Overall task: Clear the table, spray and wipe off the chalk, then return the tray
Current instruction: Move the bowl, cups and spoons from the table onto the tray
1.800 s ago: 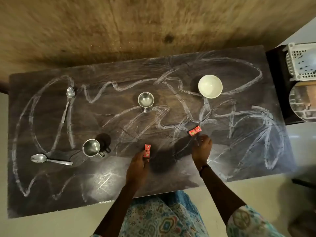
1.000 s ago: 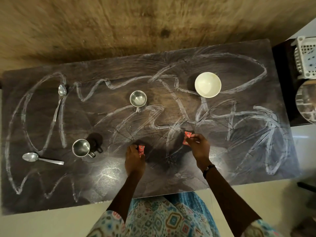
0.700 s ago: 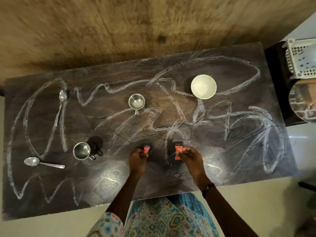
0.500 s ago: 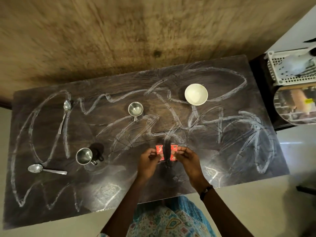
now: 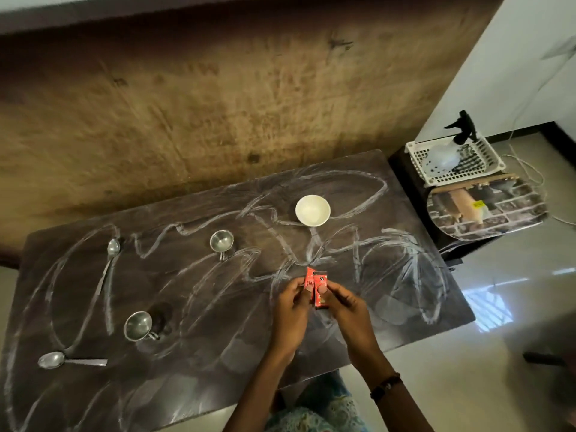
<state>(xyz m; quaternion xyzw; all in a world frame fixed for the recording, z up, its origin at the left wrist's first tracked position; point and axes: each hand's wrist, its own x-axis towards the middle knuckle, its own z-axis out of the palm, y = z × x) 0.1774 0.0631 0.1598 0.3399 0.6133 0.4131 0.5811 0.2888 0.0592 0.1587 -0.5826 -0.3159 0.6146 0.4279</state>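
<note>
While left hand (image 5: 288,310) and right hand (image 5: 346,307) fingers pinch glossy red sachets (image 5: 316,286), chalk-scrawled dark table (image 5: 218,369) below.

On the dark chalk-scribbled counter (image 5: 389,275), a round white ceramic bowl (image 5: 312,210) sits toward the back right. Left of it stands a small steel cup (image 5: 221,241); a second steel cup (image 5: 138,326) stands nearer the front left. A steel spoon (image 5: 107,263) lies at the back left, another steel spoon (image 5: 67,360) at the front left corner. Above the front centre, the left hand (image 5: 290,310) and right hand (image 5: 349,310) hold two small red sachets (image 5: 316,286) side by side, touching. Right of the counter, on a dark side stand (image 5: 405,176), a white perforated plastic basket (image 5: 417,154) sits behind a printed oval tray (image 5: 498,219); a clear spray bottle with black trigger (image 5: 448,151) lies in the basket.
</note>
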